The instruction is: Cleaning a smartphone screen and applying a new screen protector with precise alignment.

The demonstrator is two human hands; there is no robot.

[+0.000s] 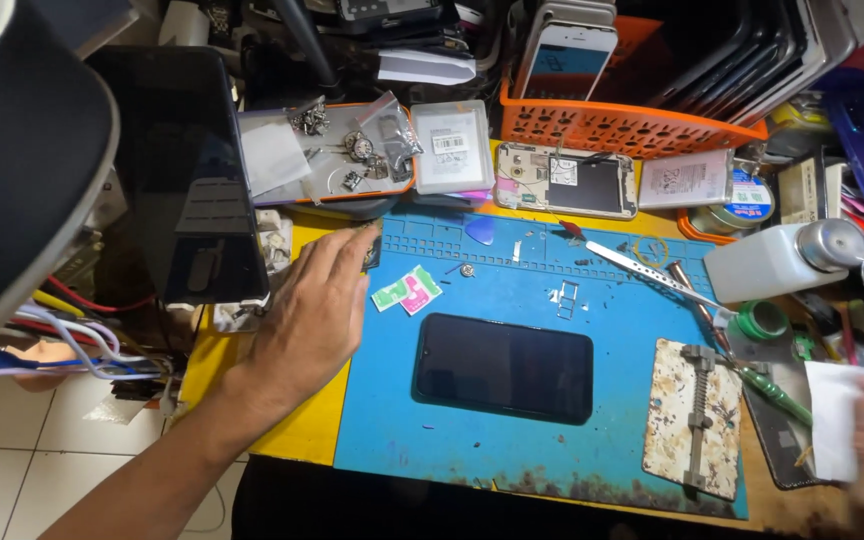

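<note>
A black phone point(503, 367) lies on a blue mat point(612, 440); behind stand an orange basket point(612, 128) and a white bottle point(767, 262) with a silvery cap.

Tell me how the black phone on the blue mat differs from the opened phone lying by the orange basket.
The black phone lies in the middle of the blue mat, its dark face whole and closed. The opened phone lies off the mat's far edge, in front of the orange basket, with its back off and pale inner parts and a dark block showing. The black phone looks larger in this view. Both lie flat and lengthwise, and neither hand touches them.
</note>
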